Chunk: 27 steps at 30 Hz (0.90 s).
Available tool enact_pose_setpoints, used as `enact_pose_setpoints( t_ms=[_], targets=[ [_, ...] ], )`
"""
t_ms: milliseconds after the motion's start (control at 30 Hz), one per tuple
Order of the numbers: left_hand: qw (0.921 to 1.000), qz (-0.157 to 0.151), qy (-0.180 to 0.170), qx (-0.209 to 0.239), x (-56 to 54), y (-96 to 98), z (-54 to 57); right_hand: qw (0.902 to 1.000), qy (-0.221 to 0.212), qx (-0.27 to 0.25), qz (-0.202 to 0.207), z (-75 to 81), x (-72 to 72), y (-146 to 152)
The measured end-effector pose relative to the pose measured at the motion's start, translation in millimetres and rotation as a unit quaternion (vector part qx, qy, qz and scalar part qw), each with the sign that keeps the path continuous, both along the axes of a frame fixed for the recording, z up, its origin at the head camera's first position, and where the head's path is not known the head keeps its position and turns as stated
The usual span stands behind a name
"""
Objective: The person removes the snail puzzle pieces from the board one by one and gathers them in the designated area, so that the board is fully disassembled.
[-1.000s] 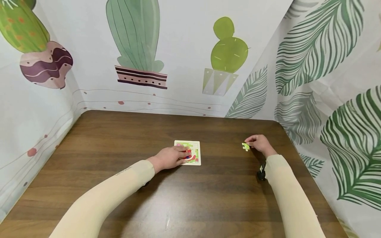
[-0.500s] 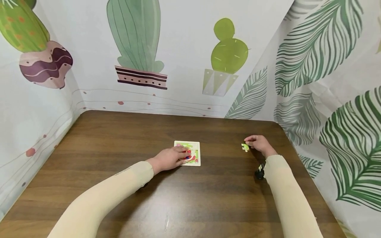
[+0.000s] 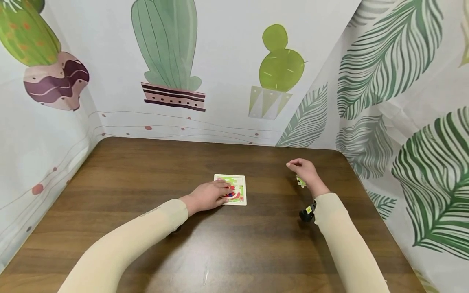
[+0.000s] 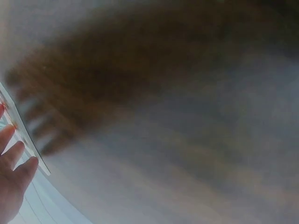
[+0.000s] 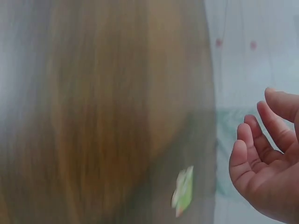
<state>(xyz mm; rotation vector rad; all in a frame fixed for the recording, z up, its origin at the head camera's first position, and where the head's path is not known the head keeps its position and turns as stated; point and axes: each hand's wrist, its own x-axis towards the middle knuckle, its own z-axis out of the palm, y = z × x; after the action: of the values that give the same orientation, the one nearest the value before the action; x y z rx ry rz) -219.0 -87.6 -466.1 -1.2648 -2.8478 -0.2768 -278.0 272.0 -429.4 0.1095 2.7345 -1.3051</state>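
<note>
My left hand [image 3: 208, 195] rests on a small square jigsaw puzzle [image 3: 240, 181] near the table's middle, fingers extended over its red, green and white picture. It covers the puzzle's left part. In the left wrist view, fingertips [image 4: 29, 165] lie along the pale edge of the puzzle frame [image 4: 41, 163]. To the right, my right hand [image 3: 305, 172] is raised over the table, fingers loosely bent and holding nothing. A green jigsaw piece [image 3: 301, 183] lies below it on the table, partly hidden by the hand. The right wrist view shows that piece [image 5: 185, 191] apart from the fingers.
The brown wooden table [image 3: 146, 162] meets a fabric wall [image 3: 227, 61] printed with cacti and leaves at its back and sides. A small black wrist camera [image 3: 307, 213] hangs beneath the right sleeve.
My right hand has let go of the green jigsaw piece and moved up and left, leaving it on the table. My left hand stays on the puzzle.
</note>
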Motion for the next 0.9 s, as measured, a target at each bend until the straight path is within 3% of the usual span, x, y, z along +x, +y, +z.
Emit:
enact_pose_setpoints(
  t_ms=[200,433,900],
  targets=[
    [0.9998,0.018,0.003,0.006,0.5,-6.2,-5.0,0.9992,0.004,-0.037,0.013,3.9,2.3,-30],
    [0.9997,0.025,0.001,-0.007,3.1,-11.4,-0.2,0.9981,0.016,-0.05,0.031,2.6,7.7,-57],
    [0.9993,0.028,0.017,-0.019,0.3,-14.9,-0.2,0.991,-0.026,-0.122,0.047,4.4,17.0,-88]
  ],
)
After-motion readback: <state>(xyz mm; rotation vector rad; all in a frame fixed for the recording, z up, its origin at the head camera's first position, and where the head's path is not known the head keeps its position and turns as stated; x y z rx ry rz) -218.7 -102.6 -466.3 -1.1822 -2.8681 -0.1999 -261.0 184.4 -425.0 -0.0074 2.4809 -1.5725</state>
